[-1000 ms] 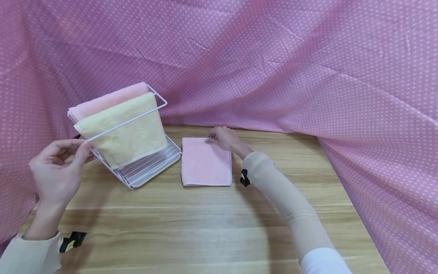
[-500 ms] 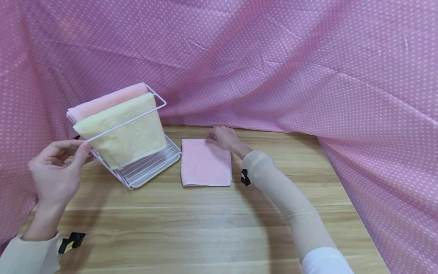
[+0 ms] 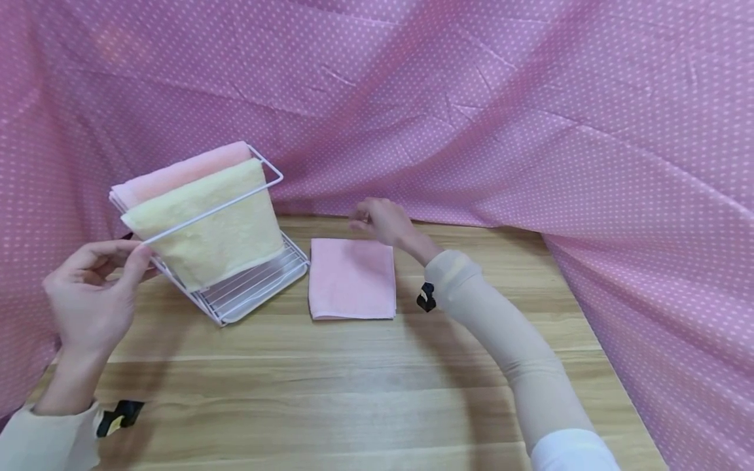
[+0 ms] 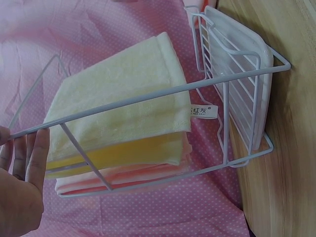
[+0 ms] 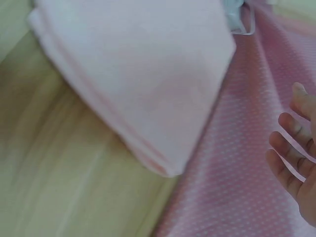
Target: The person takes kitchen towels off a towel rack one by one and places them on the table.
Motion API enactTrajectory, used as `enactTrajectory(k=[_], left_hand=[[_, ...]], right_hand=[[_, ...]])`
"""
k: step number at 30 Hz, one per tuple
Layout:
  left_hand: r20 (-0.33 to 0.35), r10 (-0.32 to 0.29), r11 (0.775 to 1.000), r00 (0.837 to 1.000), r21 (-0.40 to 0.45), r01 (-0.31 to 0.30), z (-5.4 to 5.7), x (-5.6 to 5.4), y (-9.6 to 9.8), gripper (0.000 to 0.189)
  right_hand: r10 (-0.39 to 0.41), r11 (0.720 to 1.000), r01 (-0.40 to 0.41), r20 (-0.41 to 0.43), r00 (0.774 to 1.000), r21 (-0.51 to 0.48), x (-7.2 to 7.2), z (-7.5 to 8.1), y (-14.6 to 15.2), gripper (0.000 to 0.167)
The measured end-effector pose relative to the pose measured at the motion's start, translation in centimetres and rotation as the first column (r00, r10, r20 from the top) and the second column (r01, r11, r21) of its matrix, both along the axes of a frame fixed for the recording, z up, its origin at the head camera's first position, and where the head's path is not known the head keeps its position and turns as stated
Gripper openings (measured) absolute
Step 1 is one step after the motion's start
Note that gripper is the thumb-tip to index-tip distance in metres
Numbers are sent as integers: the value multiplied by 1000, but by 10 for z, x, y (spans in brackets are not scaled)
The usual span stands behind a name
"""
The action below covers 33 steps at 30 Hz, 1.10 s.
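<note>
We seem to be steadying the rack (image 4: 123, 103): left hand (image 3: 94, 294) pinches it; right hand (image 3: 385, 221) relaxed, empty. Lifting the flat pink towel (image 3: 352, 281) would need an edge pinch.

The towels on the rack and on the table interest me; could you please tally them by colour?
Pink: 2 (one hanging pink towel on the white rack, one folded pink towel on the table)
Yellow: 1 (the yellow towel hanging on the rack)
Total: 3
</note>
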<state>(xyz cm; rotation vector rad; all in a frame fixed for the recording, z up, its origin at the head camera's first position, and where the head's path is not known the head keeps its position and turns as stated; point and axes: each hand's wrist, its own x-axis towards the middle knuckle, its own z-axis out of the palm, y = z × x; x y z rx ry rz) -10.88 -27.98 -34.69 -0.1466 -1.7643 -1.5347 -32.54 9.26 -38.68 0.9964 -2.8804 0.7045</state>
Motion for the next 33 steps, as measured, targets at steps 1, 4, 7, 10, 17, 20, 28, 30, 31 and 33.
enactTrajectory(k=[1,4,7,10,17,20,28,30,31,33], left_hand=[[-2,-4,1000,1000,4,4,0,0,0,15],[-24,-42,997,999,56,43,-1,-1,0,15],[-48,-85,990,995,113,90,-1,-1,0,15],[-33,-70,993,997,92,73,-1,-1,0,16],[6,-8,1000,1000,6,8,0,-1,1,18],[4,-10,1000,1000,5,10,0,-1,1,18],[-17,-45,996,999,74,46,1,-2,2,16],[-37,-75,990,996,118,79,1,-1,3,14],[-49,-93,985,994,143,100,1,-1,3,14],[-83,-133,970,988,196,147,0,-1,3,13]], right_hand=[[1,1000,-1,-9,1000,-9,1,5,-1,25],[7,999,-8,-40,999,-37,3,21,-4,25],[21,997,-26,-66,998,-68,6,38,-7,24],[49,994,-57,-81,996,-94,8,52,-11,23],[112,982,-129,-125,986,-136,16,78,-23,27],[148,971,-174,-159,976,-166,21,89,-28,27],[201,946,-249,-225,953,-210,35,114,-48,24],[210,944,-259,-233,949,-204,39,120,-56,23],[214,945,-263,-242,946,-194,41,122,-60,23],[226,950,-270,-254,940,-154,44,126,-67,24]])
